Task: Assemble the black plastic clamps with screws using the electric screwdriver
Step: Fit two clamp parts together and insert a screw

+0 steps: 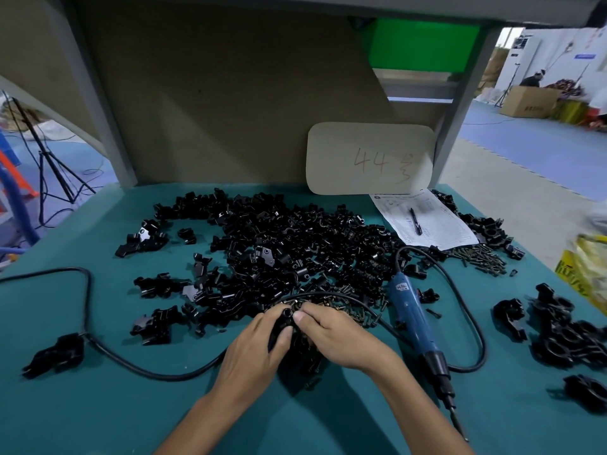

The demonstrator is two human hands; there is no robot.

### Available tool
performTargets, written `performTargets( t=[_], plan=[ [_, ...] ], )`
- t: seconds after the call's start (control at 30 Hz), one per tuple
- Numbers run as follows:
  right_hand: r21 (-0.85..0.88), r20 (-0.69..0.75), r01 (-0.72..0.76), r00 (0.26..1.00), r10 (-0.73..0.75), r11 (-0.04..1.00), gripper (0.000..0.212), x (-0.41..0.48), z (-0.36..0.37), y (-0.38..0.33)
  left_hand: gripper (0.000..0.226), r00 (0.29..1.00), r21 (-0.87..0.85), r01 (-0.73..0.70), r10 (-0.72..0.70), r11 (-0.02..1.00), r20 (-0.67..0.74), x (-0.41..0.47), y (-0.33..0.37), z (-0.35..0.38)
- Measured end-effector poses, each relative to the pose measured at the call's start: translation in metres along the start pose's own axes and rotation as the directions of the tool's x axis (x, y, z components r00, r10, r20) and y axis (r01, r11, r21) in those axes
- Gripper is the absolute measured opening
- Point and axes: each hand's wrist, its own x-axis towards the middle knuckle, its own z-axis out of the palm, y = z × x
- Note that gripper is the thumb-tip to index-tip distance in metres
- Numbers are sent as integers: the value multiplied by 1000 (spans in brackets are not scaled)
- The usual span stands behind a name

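My left hand (259, 346) and my right hand (331, 333) meet over the front of the table, both gripping one black plastic clamp (283, 320) between fingers and thumbs. Under them lies a scatter of small dark screws (348, 311). A big heap of loose black clamp parts (289, 247) covers the middle of the green table (98, 405). The blue electric screwdriver (415, 316) lies on the table just right of my right hand, tip pointing toward me, with neither hand on it.
The screwdriver's black cable (108, 353) loops across the left and front. Assembled clamps (565, 336) pile at the right, and more screws (479, 257) lie near a paper form with a pen (415, 221). A yellow bag (588, 267) sits at the right edge.
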Motion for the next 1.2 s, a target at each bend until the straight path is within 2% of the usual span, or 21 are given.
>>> performTargets(
  t=[0.13,0.33,0.47,0.67,0.73,0.8,0.87,0.9,0.93,0.97,1.03,1.13,1.2],
  plan=[
    [-12,48,-21,999,22,1000,33,1,-5,2,60,1000,10,4,-4,1000,15,0,1,0],
    [65,98,-6,995,-1,998,40,2,-8,-3,58,1000,50,2,-2,999,2,-1,0,1],
    [143,108,-85,992,70,986,27,-1,-8,-1,59,1000,51,13,-13,999,0,0,2,0],
    [110,95,-26,995,15,994,37,-3,-7,-5,60,1000,83,1,-2,997,8,-3,4,-1],
    [-40,10,-47,999,47,998,40,-4,-13,-4,60,1000,86,3,-4,996,13,-3,4,-1],
    [-246,-204,-156,973,106,957,37,-8,-28,4,58,1000,68,14,-15,998,9,-3,2,-2],
    [-426,-490,-364,863,127,828,39,-20,-52,24,55,1000,57,24,-24,998,7,-3,2,-2],
    [-466,-564,-475,809,162,747,47,-29,-63,36,53,1000,61,21,-22,998,9,-4,2,-1],
    [-483,-580,-559,781,233,674,56,-37,-72,48,52,1000,67,17,-18,998,12,-3,2,-1],
    [-476,-555,-606,769,317,637,63,-44,-78,57,52,1000,70,16,-17,997,13,-3,2,0],
    [-361,-500,-636,749,434,682,66,-51,-83,71,51,1000,70,15,-16,997,15,-3,2,0],
    [-157,-499,-583,743,446,797,56,-57,-93,76,51,1000,78,12,-14,997,23,-3,1,0],
    [45,-511,-468,748,423,883,43,-59,-102,73,52,1000,88,11,-13,996,21,-4,0,1]
  ],
)
